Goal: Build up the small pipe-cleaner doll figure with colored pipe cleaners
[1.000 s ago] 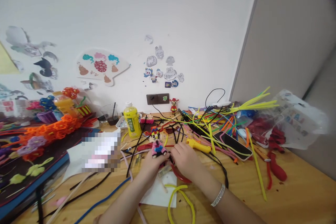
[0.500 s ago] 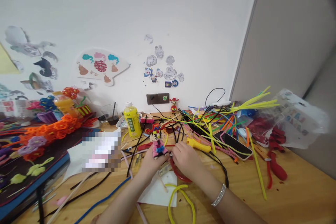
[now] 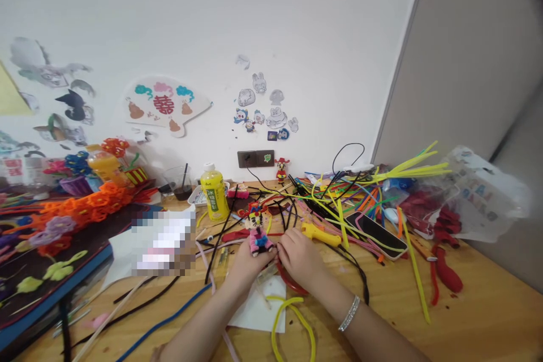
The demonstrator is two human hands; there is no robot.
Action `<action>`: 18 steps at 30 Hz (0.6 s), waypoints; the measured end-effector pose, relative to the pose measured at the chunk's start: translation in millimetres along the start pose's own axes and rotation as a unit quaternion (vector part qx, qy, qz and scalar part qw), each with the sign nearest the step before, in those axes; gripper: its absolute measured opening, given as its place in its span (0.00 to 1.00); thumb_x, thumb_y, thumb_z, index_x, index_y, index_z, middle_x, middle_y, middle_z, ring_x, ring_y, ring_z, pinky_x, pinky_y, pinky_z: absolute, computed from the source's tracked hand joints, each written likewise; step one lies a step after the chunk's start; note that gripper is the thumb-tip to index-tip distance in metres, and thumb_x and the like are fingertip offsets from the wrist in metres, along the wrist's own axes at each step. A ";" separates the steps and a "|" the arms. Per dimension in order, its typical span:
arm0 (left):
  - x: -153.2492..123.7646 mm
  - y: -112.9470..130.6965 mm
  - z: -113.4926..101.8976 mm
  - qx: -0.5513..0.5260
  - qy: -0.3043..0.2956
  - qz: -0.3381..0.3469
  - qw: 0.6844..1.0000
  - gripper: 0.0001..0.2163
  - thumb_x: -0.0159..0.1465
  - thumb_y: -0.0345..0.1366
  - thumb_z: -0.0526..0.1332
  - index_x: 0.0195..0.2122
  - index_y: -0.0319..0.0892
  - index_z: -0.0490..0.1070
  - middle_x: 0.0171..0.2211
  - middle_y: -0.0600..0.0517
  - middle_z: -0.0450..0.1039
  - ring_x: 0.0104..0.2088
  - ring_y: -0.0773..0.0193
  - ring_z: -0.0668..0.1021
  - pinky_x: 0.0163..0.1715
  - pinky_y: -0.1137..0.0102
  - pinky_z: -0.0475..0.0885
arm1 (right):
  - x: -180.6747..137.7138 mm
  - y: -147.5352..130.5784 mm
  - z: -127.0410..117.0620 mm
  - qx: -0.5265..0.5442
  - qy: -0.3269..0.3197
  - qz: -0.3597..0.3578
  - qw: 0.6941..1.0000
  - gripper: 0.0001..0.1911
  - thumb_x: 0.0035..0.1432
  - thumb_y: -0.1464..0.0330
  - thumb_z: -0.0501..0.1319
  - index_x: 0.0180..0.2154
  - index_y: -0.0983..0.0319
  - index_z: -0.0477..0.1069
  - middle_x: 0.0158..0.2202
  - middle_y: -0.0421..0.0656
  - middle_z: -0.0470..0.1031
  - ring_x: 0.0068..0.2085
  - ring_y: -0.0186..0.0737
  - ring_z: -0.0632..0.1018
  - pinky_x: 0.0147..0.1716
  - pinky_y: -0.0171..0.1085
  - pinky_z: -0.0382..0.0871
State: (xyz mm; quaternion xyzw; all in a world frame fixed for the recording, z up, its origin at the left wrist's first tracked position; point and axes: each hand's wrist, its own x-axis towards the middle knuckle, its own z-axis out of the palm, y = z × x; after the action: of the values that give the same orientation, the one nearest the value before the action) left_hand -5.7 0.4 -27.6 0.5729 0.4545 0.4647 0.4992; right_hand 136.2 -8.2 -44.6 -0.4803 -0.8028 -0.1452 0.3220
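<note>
A small pipe-cleaner doll (image 3: 258, 233) with a red and blue hat, a pink top and blue parts stands up out of my left hand (image 3: 248, 263), whose fingers are closed around its lower end. Close by on the right, my right hand (image 3: 294, 251) is closed, its fingertips pinched at the doll's side; what they grip, if anything, is too small to make out. Under the hands lie a white paper sheet (image 3: 257, 310) and a red strip (image 3: 292, 281). A yellow pipe cleaner loop (image 3: 275, 331) rests in front of them.
A yellow glue gun (image 3: 321, 234) and a phone (image 3: 376, 235) lie right of my hands. A drink bottle (image 3: 214, 192) stands behind on the left. Loose pipe cleaners (image 3: 394, 169) pile up at the back right. Orange pipe-cleaner flowers (image 3: 85, 209) cover a dark board at left.
The doll has turned slightly and sits a little more upright in my left hand. My right fingertips have shifted slightly beside it.
</note>
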 end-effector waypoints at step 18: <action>0.2 -0.3 0.9 0.030 -0.010 0.019 0.999 0.06 0.41 0.30 0.61 0.21 0.40 0.64 0.19 0.56 0.68 0.24 0.66 0.69 0.25 0.73 0.65 | 0.1 7.1 4.3 0.023 0.026 -0.080 0.996 0.11 0.57 0.76 0.52 0.23 0.63 0.64 0.24 0.42 0.64 0.30 0.38 0.63 0.30 0.36 0.57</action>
State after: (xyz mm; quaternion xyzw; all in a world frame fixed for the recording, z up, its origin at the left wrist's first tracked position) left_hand -4.9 0.5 -27.9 0.6011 0.4519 0.4545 0.4774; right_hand 140.7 -2.3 -48.3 -0.4027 -0.8333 -0.1647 0.3411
